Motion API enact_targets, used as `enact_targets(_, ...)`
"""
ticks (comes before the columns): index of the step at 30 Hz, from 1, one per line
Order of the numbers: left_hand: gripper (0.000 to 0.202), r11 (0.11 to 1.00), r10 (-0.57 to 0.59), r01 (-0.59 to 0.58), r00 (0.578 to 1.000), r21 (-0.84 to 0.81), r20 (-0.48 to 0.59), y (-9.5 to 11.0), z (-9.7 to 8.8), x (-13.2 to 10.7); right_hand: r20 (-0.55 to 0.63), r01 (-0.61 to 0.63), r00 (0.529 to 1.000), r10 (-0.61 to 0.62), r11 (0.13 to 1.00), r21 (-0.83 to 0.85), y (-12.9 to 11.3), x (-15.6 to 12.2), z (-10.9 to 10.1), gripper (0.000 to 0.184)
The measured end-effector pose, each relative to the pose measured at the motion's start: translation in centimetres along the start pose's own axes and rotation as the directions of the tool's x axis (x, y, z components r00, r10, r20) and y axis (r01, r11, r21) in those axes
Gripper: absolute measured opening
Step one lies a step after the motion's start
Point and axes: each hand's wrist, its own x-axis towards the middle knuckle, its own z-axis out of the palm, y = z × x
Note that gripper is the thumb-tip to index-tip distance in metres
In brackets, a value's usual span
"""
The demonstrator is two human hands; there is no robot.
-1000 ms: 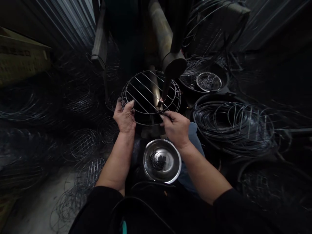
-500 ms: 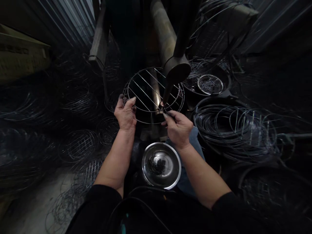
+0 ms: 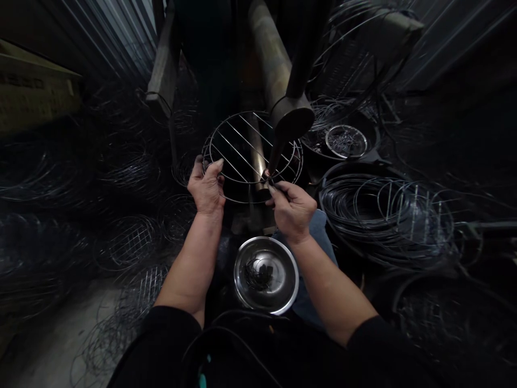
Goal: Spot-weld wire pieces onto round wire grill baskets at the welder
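Observation:
A round wire rack [image 3: 242,153] with parallel cross wires lies flat under the tip of a dark welding head [image 3: 288,121]. My left hand [image 3: 208,188] grips the rack's left rim, thumb on top. My right hand [image 3: 291,207] is closed in a pinch at the rack's near right edge, right by the electrode tip [image 3: 267,173]; what it pinches is too small to make out. A steel bowl [image 3: 266,275] holding a few small dark wire pieces sits below my hands, near my lap.
Coils of dark wire rings [image 3: 388,213] are heaped at the right. A second bowl of small parts [image 3: 346,141] sits behind them. Finished wire racks [image 3: 129,242] are piled at the left. A cardboard box [image 3: 32,97] stands far left.
Both hands and the rack have shifted slightly up and left under the welding head. The grips look the same.

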Motion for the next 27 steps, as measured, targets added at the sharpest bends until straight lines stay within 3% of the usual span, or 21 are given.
enact_targets(10, 0.05, 0.998, -0.015, 0.018, 0.999, 0.062, -0.045, -0.2, 0.3, 0.4, 0.008, -0.024, 1.0, 0.024, 1.0, 0.016, 0.0, 0.6, 0.1, 0.014)
enact_targets(15, 0.049, 0.998, -0.017, 0.019, 0.999, 0.06, -0.029, -0.1, 0.3, 0.2, 0.135, 0.158, 0.981, -0.141, 0.98, -0.12, -0.4, 0.6, -1.1, 0.012)
enact_targets(19, 0.048, 0.998, -0.008, 0.01, 0.999, 0.065, -0.042, -0.1, 0.4, 0.1, 0.136, 0.275, 0.958, -0.252, 0.94, -0.201, -0.4, 0.7, -1.3, 0.013)
enact_targets(23, 0.045, 0.997, 0.018, -0.015, 0.999, 0.072, -0.042, 0.0, 0.4, 0.1, 0.133, 0.215, 0.973, -0.19, 0.954, -0.209, -0.2, 0.7, -1.0, 0.012)
enact_targets(27, 0.03, 0.994, 0.049, -0.051, 0.999, 0.101, 0.024, 0.1, 0.4, -0.1, 0.125, 0.156, 0.983, -0.137, 0.975, -0.159, 0.1, 0.6, -0.7, 0.012)
